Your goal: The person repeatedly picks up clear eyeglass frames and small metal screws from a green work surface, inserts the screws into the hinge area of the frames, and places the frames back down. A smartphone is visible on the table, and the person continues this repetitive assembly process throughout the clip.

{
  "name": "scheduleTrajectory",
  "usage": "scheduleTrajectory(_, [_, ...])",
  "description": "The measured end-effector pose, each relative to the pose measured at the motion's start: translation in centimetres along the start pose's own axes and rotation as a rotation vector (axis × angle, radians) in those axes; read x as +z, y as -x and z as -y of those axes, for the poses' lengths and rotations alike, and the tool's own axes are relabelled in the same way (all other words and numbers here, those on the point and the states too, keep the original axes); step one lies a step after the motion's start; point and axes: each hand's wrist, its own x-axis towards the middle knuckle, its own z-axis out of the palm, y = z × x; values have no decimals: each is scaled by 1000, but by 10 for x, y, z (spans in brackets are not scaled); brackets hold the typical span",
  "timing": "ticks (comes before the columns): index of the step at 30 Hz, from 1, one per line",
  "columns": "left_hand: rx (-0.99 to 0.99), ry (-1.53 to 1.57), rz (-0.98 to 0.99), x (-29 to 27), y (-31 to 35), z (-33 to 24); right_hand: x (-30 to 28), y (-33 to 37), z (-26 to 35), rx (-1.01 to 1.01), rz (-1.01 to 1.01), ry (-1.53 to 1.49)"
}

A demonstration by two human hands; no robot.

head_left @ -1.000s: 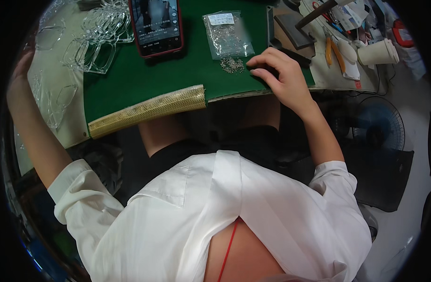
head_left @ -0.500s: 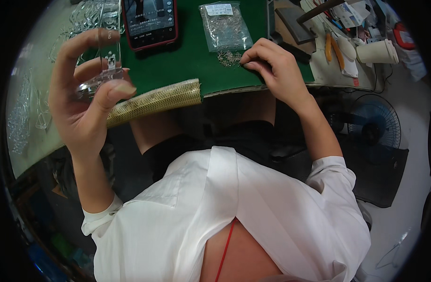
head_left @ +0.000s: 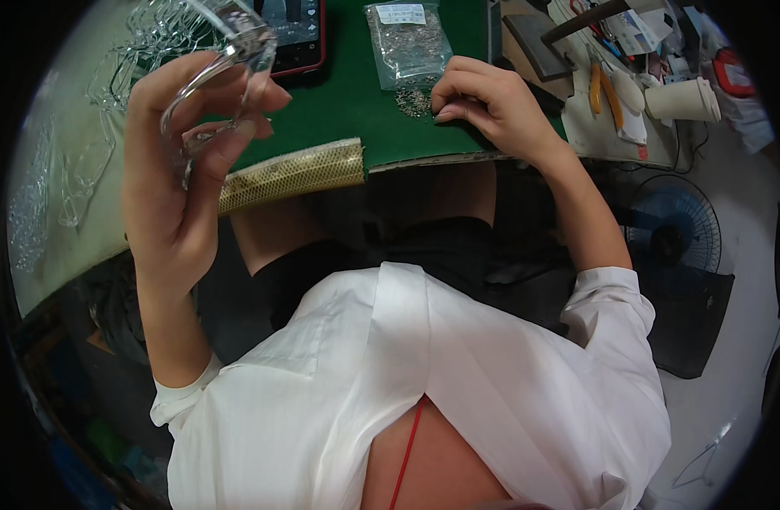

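My left hand (head_left: 186, 161) is raised over the left part of the bench, its fingers closed round a clear plastic eyeglass frame (head_left: 247, 44). A small metal fitting shows on the frame near its upper part. At the bench's near edge, my right hand (head_left: 485, 104) rests with thumb and forefinger pinched together. Those fingertips touch the right side of a small heap of tiny metal parts (head_left: 413, 103). Whatever lies between them is too small to make out. Just behind the heap lies a clear plastic bag (head_left: 409, 51) of similar parts with a white label.
Clear frames (head_left: 156, 42) are piled at the back left. A phone (head_left: 292, 34) lies on the green mat (head_left: 343, 106), and a gold mesh-covered roll (head_left: 296, 177) runs along the front edge. To the right are orange-handled pliers (head_left: 606, 95), a white cup (head_left: 682, 99) and a fan (head_left: 672, 225).
My left hand has turned the eyeglass frame and shifted slightly right, so the frame now partly covers the phone. My right hand stays at the heap, with its fingers moved slightly.
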Motion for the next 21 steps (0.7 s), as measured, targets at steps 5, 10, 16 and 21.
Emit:
scheduleTrajectory(5, [100,41,6,4,-2,7,5,1,-2,-52,-30,40])
scheduleTrajectory(10, [82,-39,-40,15,-3,7,2,3,3,-82,-11,145])
scheduleTrajectory(16, [125,-44,16,27,-14,2,-2,11,10,-86,5,249])
scheduleTrajectory(21, [159,-4,22,42,-18,4,0,16,9,15,-96,164])
